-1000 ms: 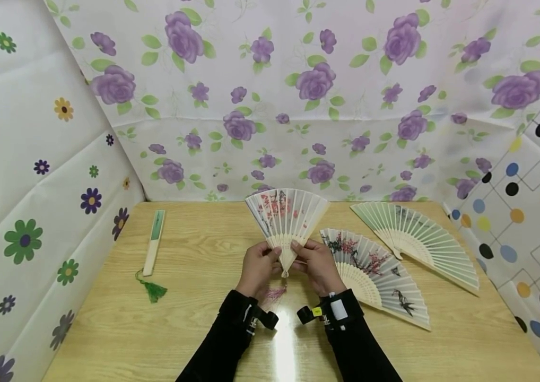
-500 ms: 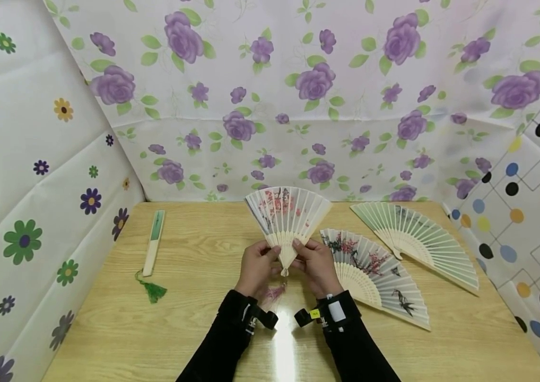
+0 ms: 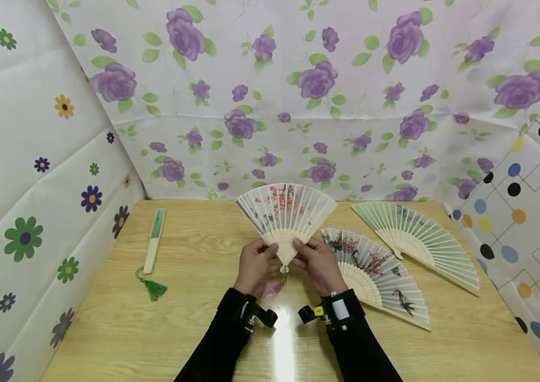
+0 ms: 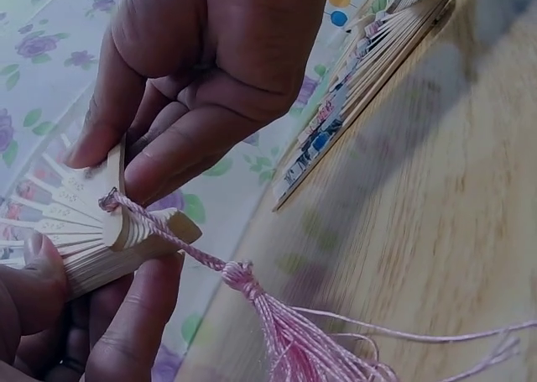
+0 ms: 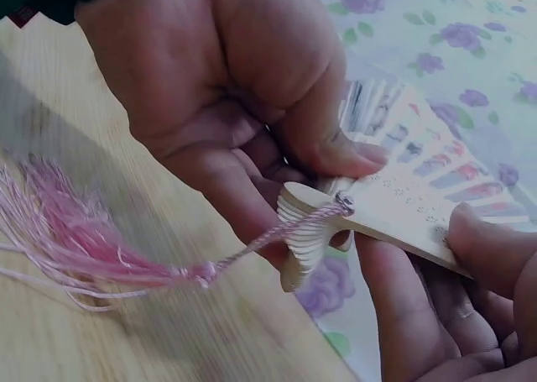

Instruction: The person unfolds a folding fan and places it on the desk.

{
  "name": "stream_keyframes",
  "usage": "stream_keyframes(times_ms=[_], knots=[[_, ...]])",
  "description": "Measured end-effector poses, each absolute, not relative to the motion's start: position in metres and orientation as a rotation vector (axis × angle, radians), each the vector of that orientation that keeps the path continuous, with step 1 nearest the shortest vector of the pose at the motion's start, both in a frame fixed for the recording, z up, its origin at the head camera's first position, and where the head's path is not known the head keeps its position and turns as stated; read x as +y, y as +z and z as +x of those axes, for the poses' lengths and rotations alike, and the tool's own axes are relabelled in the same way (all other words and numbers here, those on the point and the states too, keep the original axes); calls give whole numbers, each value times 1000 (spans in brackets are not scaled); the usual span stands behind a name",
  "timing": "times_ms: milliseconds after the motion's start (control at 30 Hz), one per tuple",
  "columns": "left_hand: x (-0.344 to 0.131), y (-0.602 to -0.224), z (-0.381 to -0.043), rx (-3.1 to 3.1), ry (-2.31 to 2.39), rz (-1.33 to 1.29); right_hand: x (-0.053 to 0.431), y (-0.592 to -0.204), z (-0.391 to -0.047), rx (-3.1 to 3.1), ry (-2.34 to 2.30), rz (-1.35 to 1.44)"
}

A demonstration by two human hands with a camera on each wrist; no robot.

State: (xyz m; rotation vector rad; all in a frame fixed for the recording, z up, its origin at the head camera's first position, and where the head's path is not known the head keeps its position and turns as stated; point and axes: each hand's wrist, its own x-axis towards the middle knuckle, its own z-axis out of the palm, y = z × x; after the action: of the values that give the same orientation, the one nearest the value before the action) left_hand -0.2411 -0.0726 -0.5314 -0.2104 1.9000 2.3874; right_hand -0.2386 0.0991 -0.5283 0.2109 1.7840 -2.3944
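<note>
While the worktop (image 3: 107, 329) carries the rest, a green fan (image 3: 442, 252) lies spread near its back right corner, with a grey blossom fan (image 3: 380, 273) spread just in front, toward the right edge. A white fan (image 3: 294, 212) printed with red blossom, partly unfolded, is held up over the middle, its leaf showing across the back edge. The left hand (image 3: 254, 267) and right hand (image 3: 321, 265) pinch it from either side, thumbs on the near face. It should be light, its slats (image 5: 403, 189) thin and springy, its leaf soft and probably easy to tear; the bare slats above the pivot seem the surest hold. A folded fan (image 3: 154, 241) lies near the back left corner. A pink tassel (image 4: 289, 336) trails from the pivot, limp and liable to snag.
</note>
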Motion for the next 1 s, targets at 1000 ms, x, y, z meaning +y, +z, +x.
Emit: stream_keyframes(times_ms=[1000], knots=[[-75, -530, -243, 1871, 2456, -281, 86, -534, -233, 1741, -2591, 193]])
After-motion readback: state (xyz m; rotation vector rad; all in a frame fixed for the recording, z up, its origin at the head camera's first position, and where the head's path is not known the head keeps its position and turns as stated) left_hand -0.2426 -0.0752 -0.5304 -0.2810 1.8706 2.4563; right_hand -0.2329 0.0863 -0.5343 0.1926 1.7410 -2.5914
